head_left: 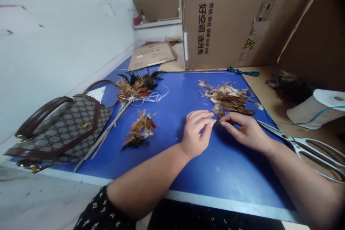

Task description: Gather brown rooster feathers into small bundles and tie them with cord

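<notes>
My left hand [198,133] is closed in a pinch over the blue tabletop, with a tiny pale bit showing at its fingertips; I cannot make out what it is. Close to it, my right hand [244,129] also pinches, thumb against forefinger, and anything held there is too small to name. Just beyond both hands lies a loose pile of brown and cream feathers [229,99]. A smaller bunch of orange-brown and black feathers [141,129] rests to the left of my left hand. Scissors [302,145] lie beside my right wrist, blades toward the feather pile.
At the left, a patterned handbag [78,125] stands near sticks [107,129] topped by a feather bundle [134,88] with loose white string [155,97]. A white spool [307,109] with teal ribbon is at the right, dark feathers [288,82] behind it. A large cardboard box [229,25] borders the back.
</notes>
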A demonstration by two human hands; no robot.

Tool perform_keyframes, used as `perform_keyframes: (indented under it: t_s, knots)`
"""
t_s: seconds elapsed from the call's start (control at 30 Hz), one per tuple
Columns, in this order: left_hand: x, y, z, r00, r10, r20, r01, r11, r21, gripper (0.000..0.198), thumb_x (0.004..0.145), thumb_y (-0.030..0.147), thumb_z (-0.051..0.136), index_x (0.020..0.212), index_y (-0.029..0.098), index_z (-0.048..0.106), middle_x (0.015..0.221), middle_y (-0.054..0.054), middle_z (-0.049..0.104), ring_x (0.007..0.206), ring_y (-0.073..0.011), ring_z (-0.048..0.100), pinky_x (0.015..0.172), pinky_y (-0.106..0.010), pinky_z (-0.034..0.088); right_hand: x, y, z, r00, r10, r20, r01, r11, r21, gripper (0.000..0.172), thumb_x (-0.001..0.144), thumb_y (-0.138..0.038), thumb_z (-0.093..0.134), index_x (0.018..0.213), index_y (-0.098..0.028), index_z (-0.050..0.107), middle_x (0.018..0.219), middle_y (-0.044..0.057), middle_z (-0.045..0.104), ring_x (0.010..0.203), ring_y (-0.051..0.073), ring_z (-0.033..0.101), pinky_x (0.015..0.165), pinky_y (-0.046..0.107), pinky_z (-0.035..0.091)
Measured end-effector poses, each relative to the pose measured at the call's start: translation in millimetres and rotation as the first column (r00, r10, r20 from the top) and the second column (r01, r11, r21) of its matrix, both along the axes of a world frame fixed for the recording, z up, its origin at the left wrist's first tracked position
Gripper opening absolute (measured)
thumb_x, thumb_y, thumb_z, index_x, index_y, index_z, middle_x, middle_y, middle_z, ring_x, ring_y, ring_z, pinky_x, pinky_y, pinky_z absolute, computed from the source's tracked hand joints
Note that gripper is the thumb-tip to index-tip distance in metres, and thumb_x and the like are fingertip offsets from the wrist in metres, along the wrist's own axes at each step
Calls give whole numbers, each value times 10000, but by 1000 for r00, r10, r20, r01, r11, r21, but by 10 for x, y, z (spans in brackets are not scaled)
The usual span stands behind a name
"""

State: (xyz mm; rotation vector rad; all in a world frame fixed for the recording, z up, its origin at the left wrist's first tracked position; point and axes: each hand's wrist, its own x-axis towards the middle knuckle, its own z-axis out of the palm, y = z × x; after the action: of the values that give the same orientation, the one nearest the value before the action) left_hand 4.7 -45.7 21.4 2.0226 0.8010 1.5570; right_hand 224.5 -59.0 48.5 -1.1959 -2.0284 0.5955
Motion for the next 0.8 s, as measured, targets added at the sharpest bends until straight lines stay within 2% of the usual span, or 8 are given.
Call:
perform_keyframes:
  t_s: [0.07,0.13,0.2,0.27,0.37,0.47,0.57,0.8]
  knots:
    - [8,3,-21,1000,-31,1,31,999,-30,151,978,215,635,1005,239,782,1089,-103,789,1104,-266,694,1070,-500,468,46,3,36,993,114,26,-114,993,3,220,1018,-372,577,988,-227,740,968,66,759,879,217,710,839,345,572]
    - [9,18,-42,999,-32,23,34,995,-89,153,985,236,634,980,230,787,1010,-97,788,1009,-247,705,1020,-464,488,171,41,40,989,115,97,-120,992,50,238,1016,-361,572,946,-234,761,992,79,754,920,233,714,877,361,574]
    - [5,38,-59,998,-15,62,25,985,-168,166,990,275,641,942,221,791,953,-94,779,943,-234,702,973,-429,503,347,113,-15,974,-66,215,31,986,162,242,1004,-355,572,959,-231,774,991,93,740,914,252,709,868,384,570]
    - [0,54,-70,995,-1,102,25,971,-237,186,989,306,651,910,211,789,925,-91,770,919,-223,699,941,-400,513,518,198,-121,896,-261,358,179,952,248,254,984,-342,574,1059,-212,779,1022,111,722,910,271,707,834,400,566]
    - [-2,60,-79,992,-1,123,37,958,-285,211,990,326,655,882,199,783,910,-87,763,915,-211,702,916,-370,521,650,303,-297,827,-301,475,216,950,226,286,972,-335,574,1108,-185,775,1040,119,701,885,257,711,807,375,563]
    - [0,57,-93,994,-14,108,45,954,-296,235,997,347,647,885,195,785,905,-82,763,909,-204,703,910,-358,525,614,339,-384,829,-263,493,195,963,186,267,978,-316,561,1091,-191,768,1039,110,692,868,232,711,804,343,556]
    - [0,63,-115,995,-15,102,46,949,-313,231,995,359,652,915,196,796,877,-70,759,890,-197,701,892,-344,528,528,308,-346,841,-248,481,175,966,192,225,976,-279,540,986,-204,752,995,91,683,826,212,699,782,323,543]
    - [24,98,-176,987,-3,163,68,916,-396,258,988,398,657,897,204,801,904,-72,771,926,-200,710,909,-334,529,312,191,-211,826,-399,398,272,901,339,240,968,-374,592,958,-206,765,988,104,690,864,243,696,808,352,543]
